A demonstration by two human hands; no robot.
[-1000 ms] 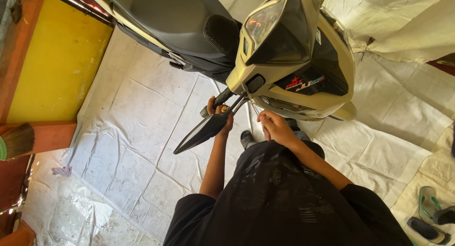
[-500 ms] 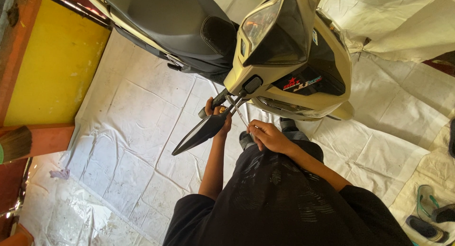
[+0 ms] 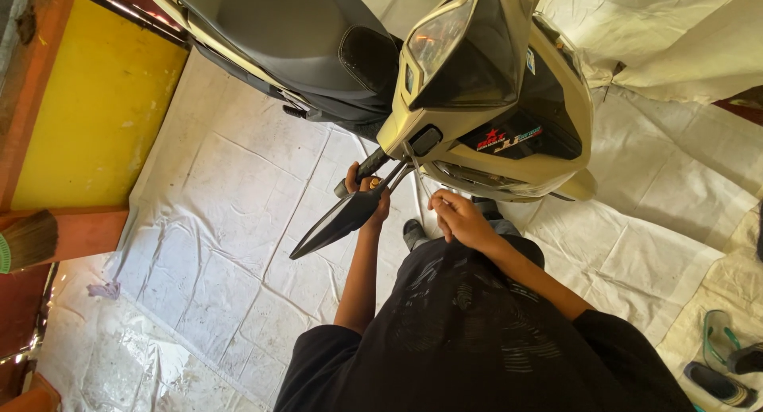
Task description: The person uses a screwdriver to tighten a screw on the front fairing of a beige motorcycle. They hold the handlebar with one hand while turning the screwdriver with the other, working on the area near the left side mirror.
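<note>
A beige and black scooter (image 3: 509, 102) stands in front of me, headlight (image 3: 445, 38) towards me. My left hand (image 3: 370, 196) is closed around the black handlebar grip (image 3: 355, 176), just behind the long black mirror (image 3: 338, 220) that points down to the left. My right hand (image 3: 459, 220) hovers below the scooter's front panel, beside the brake lever (image 3: 397, 174). Its fingers are curled in; whether they hold something small I cannot tell. My black shirt (image 3: 485, 332) fills the lower part of the view.
White sheeting (image 3: 214, 221) covers the floor. A yellow panel with an orange frame (image 3: 95, 118) stands on the left, with a broom head (image 3: 28, 239) below it. Sandals (image 3: 719, 356) lie at the lower right. My shoe (image 3: 413, 233) is under the handlebar.
My right hand has dropped slightly from the scooter's front and curled in. My left hand stays on the grip. The view has shifted a little.
</note>
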